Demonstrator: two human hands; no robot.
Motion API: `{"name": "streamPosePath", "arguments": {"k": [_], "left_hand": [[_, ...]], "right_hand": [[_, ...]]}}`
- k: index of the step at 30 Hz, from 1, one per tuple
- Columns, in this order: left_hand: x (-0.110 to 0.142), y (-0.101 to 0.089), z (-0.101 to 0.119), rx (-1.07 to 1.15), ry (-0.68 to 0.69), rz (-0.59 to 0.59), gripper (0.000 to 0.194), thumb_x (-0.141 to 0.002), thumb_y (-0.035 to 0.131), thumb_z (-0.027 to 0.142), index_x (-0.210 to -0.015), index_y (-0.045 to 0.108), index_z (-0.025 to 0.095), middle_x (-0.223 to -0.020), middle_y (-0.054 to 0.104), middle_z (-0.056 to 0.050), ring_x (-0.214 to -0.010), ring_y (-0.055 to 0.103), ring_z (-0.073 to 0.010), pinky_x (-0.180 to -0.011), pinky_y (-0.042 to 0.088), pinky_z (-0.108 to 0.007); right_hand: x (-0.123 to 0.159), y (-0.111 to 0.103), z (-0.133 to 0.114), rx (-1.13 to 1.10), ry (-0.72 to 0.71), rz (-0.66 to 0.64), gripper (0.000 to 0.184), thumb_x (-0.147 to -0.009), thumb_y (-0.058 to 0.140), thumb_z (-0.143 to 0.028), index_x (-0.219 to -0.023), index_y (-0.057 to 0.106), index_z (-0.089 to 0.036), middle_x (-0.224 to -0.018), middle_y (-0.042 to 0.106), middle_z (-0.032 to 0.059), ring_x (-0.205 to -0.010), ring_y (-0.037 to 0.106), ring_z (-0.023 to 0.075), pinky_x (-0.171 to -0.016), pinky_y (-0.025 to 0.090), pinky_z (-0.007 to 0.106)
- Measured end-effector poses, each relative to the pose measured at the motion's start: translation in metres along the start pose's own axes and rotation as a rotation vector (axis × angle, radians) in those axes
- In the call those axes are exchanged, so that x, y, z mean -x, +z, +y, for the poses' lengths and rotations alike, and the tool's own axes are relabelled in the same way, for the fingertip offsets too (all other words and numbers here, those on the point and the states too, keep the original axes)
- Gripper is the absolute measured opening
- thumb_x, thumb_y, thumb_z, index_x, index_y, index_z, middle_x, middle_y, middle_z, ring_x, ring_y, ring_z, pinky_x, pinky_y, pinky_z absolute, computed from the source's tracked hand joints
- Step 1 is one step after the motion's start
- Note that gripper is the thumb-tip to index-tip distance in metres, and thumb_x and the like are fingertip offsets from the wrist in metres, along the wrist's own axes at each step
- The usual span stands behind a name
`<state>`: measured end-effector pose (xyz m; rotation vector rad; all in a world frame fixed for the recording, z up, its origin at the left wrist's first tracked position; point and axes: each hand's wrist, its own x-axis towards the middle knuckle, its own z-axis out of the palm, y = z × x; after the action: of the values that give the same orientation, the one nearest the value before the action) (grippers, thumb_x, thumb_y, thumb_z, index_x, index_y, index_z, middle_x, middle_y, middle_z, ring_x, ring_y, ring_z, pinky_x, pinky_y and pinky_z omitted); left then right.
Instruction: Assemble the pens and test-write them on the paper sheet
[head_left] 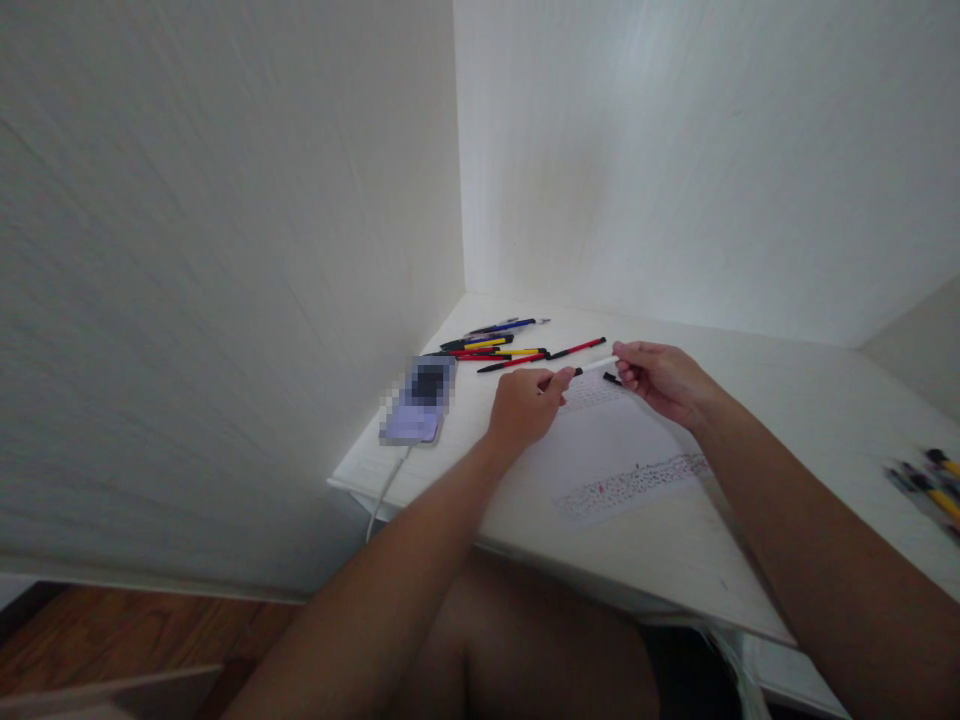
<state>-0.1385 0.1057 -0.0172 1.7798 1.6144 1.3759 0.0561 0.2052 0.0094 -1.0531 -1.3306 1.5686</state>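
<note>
My left hand [527, 407] is closed around a black pen part [577, 371], whose tip sticks out past the thumb. From there a thin white rod [598, 364] runs to my right hand [660, 380], which pinches its far end between thumb and fingers. The rod seems to meet the black part; whether they are joined I cannot tell. Below the right fingers lies a small black piece [612, 379], partly hidden by the hand. Under both hands is a white paper sheet [611, 440] with rows of small dark and red marks.
Several red, yellow and blue pens [491, 350] lie in a loose pile behind my left hand. A phone [420, 400], blurred out, rests at the left with a white cable [386, 490] over the desk edge. More pens [934, 490] are at the far right. White panels enclose the desk.
</note>
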Motion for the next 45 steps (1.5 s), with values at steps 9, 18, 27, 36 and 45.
{"name": "streamPosePath", "arguments": {"k": [9, 18, 27, 36, 45], "left_hand": [[-0.0023, -0.0001, -0.0035, 0.067, -0.108, 0.037, 0.051, -0.100, 0.047, 0.050, -0.068, 0.069, 0.017, -0.061, 0.066, -0.001, -0.055, 0.059, -0.0121, -0.061, 0.042, -0.028], [-0.0018, -0.0002, -0.0029, 0.081, -0.050, 0.133, 0.011, -0.086, 0.072, 0.030, -0.085, 0.076, 0.020, -0.079, 0.073, 0.000, -0.067, 0.066, -0.0128, -0.061, 0.050, -0.025], [0.0011, 0.0006, 0.0013, 0.209, -0.082, 0.142, 0.014, -0.077, 0.080, 0.021, -0.090, 0.075, 0.015, -0.072, 0.070, -0.001, -0.055, 0.062, -0.0103, -0.045, 0.047, -0.019], [0.0001, 0.0047, -0.0040, 0.064, -0.070, 0.115, 0.047, -0.097, 0.055, 0.048, -0.063, 0.066, 0.017, -0.059, 0.064, 0.001, -0.053, 0.059, -0.0117, -0.059, 0.044, -0.027], [-0.0027, 0.0015, -0.0034, 0.026, -0.091, 0.141, 0.032, -0.090, 0.066, 0.042, -0.071, 0.071, 0.018, -0.066, 0.068, -0.001, -0.058, 0.062, -0.0131, -0.059, 0.045, -0.027]], "right_hand": [[0.0020, -0.0044, 0.0025, 0.089, -0.079, -0.078, 0.027, -0.063, 0.088, -0.029, -0.074, 0.066, -0.019, -0.073, 0.063, 0.0023, -0.069, 0.059, 0.0129, -0.059, 0.051, 0.024], [0.0043, 0.0014, -0.0017, 0.107, -0.015, -0.061, 0.024, -0.068, 0.084, -0.030, -0.078, 0.065, -0.018, -0.074, 0.061, 0.0036, -0.064, 0.055, 0.0115, -0.053, 0.047, 0.024], [0.0039, -0.0031, -0.0008, 0.262, 0.084, -0.111, 0.035, -0.077, 0.078, -0.044, -0.067, 0.058, -0.017, -0.063, 0.055, 0.0022, -0.050, 0.041, 0.0070, -0.040, 0.032, 0.023], [0.0038, -0.0027, -0.0012, 0.199, 0.005, -0.124, 0.029, -0.073, 0.082, -0.039, -0.071, 0.063, -0.017, -0.070, 0.064, 0.0049, -0.056, 0.051, 0.0092, -0.048, 0.041, 0.024], [0.0078, 0.0004, -0.0046, 0.095, -0.042, -0.149, 0.025, -0.066, 0.086, -0.022, -0.078, 0.065, -0.020, -0.080, 0.068, 0.0032, -0.075, 0.065, 0.0142, -0.062, 0.053, 0.024]]}}
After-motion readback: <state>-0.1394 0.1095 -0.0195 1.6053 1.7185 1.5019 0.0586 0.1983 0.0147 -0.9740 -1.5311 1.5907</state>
